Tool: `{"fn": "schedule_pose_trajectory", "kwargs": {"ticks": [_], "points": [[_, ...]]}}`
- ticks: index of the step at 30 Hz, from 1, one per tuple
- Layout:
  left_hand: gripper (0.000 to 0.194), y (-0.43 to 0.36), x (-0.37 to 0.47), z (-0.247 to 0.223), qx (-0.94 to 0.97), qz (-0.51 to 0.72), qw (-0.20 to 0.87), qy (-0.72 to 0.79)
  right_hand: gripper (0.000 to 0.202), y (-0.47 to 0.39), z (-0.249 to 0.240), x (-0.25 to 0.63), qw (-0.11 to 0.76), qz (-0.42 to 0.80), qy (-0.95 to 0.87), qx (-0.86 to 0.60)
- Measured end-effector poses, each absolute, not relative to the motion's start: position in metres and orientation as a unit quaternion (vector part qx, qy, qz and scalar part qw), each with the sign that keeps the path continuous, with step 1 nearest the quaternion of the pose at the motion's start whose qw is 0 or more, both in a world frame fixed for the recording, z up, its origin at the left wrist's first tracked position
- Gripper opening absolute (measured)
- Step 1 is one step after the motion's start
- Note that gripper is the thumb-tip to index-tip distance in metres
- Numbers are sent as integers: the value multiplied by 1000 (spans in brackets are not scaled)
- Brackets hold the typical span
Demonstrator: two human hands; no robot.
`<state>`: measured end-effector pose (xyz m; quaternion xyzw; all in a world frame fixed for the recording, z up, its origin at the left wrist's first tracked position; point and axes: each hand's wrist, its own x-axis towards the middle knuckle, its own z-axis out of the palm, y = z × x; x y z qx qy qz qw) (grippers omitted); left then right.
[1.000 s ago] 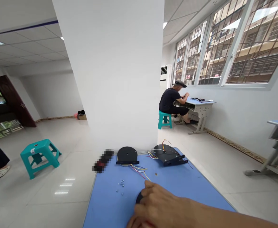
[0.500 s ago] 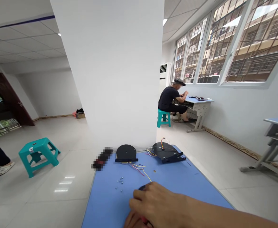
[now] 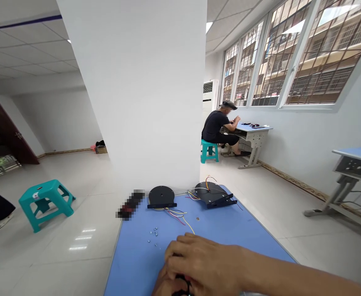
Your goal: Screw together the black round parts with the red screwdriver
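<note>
My right hand (image 3: 206, 263) lies low over the near end of the blue table (image 3: 248, 234), fingers curled down over a small black part (image 3: 182, 291) that is mostly hidden. My left hand (image 3: 163, 284) shows only as a sliver beneath it, touching the same spot; its grip is hidden. Yellow, red and blue wires (image 3: 180, 216) run from my hands to a black round disc (image 3: 161, 196). A second black disc unit (image 3: 213, 193) with wires sits at the far right corner. Several small screws (image 3: 154, 234) lie left of my hands.
A white pillar (image 3: 143, 102) rises just beyond the table. A blurred dark object (image 3: 130, 204) sits at the far left corner. A teal stool (image 3: 46, 201) stands on the floor to the left. Another person (image 3: 219, 127) sits at a far desk; another desk (image 3: 353, 164) stands right.
My right hand has pulled back toward me and now covers the black part fully. More of my left hand has come up beneath it. The view has shifted slightly.
</note>
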<state>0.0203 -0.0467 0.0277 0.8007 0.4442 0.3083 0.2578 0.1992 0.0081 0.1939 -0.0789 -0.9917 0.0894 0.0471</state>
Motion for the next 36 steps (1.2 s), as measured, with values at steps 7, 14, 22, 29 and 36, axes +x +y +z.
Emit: {"fn": "schedule_pose_trajectory", "kwargs": {"ticks": [7, 14, 22, 29, 36], "points": [[12, -37, 22, 35, 833, 233, 212, 455, 14, 3, 193, 212, 83, 162, -964, -196], [5, -22, 2, 45, 807, 275, 0, 522, 15, 3, 202, 264, 221, 214, -880, -361], [29, 9, -40, 21, 734, 313, -199, 569, 16, 3, 178, 286, 200, 195, -861, -424], [17, -18, 34, 67, 778, 327, 218, 490, 16, -2, 172, 277, 185, 164, -885, -395], [41, -17, 67, 32, 859, 223, 267, 377, 16, -1, 163, 268, 158, 139, -902, -378]]}}
